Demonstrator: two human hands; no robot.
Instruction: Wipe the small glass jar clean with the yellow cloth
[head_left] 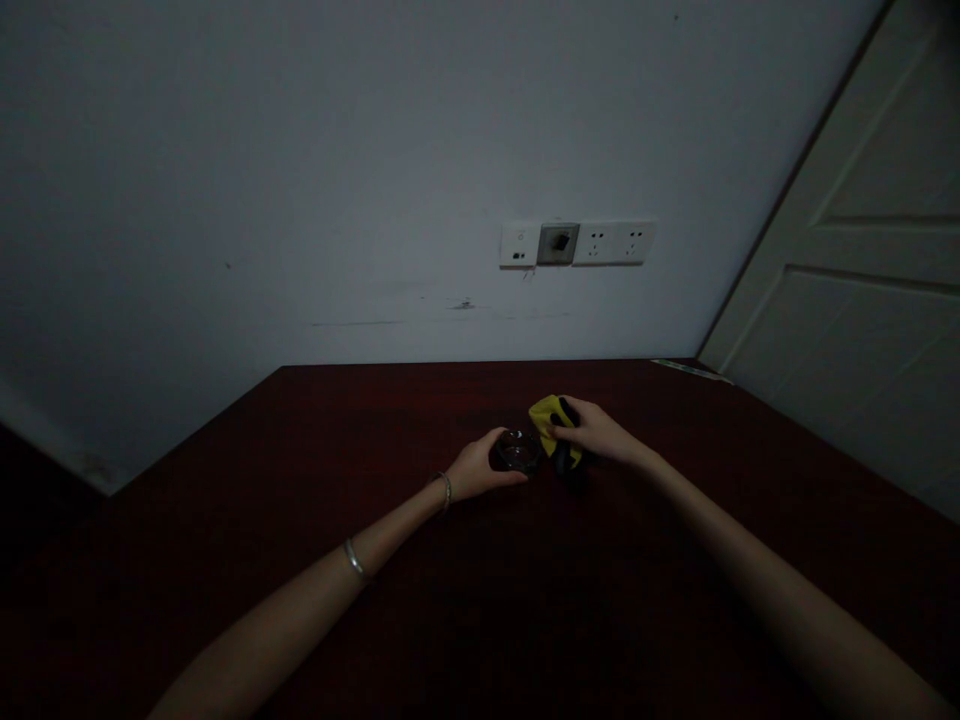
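A small, round, dark glass ashtray (518,450) rests on the dark red table. My left hand (478,468) curves round its left side, thumb and fingers closed on the rim. Just to the right, my right hand (589,430) pinches a crumpled yellow and black cloth (546,412). The cloth is close beside the ashtray's right edge; whether they touch is hard to tell in the dim light. Part of the cloth lies hidden under the fingers, and its black part blends into the table.
The table (360,420) runs back to a pale wall (337,200). On that wall sits a row of sockets and switches (577,244). A panelled door (862,280) stands at the right, and a thin strip (690,371) lies by the table's far right corner.
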